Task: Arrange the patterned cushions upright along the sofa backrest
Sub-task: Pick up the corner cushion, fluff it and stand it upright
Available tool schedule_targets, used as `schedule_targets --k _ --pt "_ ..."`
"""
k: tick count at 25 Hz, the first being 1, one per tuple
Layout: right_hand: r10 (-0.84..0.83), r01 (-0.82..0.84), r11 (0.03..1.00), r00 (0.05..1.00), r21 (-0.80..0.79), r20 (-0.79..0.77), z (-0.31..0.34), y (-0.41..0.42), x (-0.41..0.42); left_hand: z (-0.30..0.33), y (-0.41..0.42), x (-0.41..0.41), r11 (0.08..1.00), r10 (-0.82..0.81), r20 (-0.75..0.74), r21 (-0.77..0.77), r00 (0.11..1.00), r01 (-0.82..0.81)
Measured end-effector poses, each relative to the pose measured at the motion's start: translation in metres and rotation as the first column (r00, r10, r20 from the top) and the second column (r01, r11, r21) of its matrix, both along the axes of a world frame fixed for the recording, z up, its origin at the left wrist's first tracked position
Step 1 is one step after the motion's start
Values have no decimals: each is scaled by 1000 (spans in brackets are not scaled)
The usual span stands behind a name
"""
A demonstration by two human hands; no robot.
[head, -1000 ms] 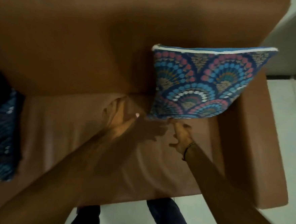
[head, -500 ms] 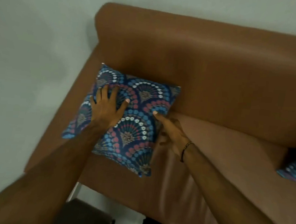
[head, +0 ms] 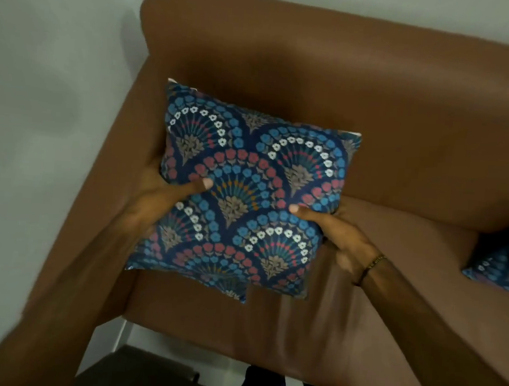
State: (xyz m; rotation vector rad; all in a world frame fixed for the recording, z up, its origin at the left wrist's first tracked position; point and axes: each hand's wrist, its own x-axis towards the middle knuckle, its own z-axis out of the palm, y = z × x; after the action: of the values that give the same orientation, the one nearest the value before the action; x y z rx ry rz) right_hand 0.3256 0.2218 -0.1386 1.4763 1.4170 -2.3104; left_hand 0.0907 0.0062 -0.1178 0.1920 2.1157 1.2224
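Navy square fabric cushion w/ blue-red fan print (head: pixel 247 192) is lifted above the seat at the brown leather sofa (head: pixel 403 118)'s left end, clamped btwn left hand (head: pixel 163 192) & right hand (head: pixel 338 232), thumbs on front. Mid-placement imo; next: stand it upright vs backrest. Half a sec ago it lay flat under the palms. 2nd patterned cushion (head: pixel 501 270) sits at right edge.

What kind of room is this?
Probably a living room at home. There is a brown sofa against a plain wall, with a patterned cushion held over its seat and a second cushion lying at the right edge.
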Motion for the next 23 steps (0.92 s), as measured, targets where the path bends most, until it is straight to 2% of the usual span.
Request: schedule_targets --k 4,8,10,18,20,22,23 --pt "-194 194 960 981 200 -22 3 84 97 -12 94 82 978 -183 -54 87 982 188" --pt "-251 234 905 968 354 3 -5 156 171 -39 175 154 952 -270 -84 123 959 279" --pt "-274 251 877 962 410 -2 -18 180 198 -53 198 179 954 -279 -90 87 956 287" --pt "-286 247 837 958 488 6 -82 216 243 -87 241 233 964 -266 -187 -52 946 261" --pt "-305 256 833 952 491 21 -93 210 245 -97 245 237 947 -317 -155 -96 936 305" --pt "-326 275 860 944 431 47 -99 191 242 -104 238 232 926 -371 -100 -120 923 359" --pt "-334 267 875 937 403 103 -105 174 239 -104 227 224 902 -419 -88 -151 904 404"
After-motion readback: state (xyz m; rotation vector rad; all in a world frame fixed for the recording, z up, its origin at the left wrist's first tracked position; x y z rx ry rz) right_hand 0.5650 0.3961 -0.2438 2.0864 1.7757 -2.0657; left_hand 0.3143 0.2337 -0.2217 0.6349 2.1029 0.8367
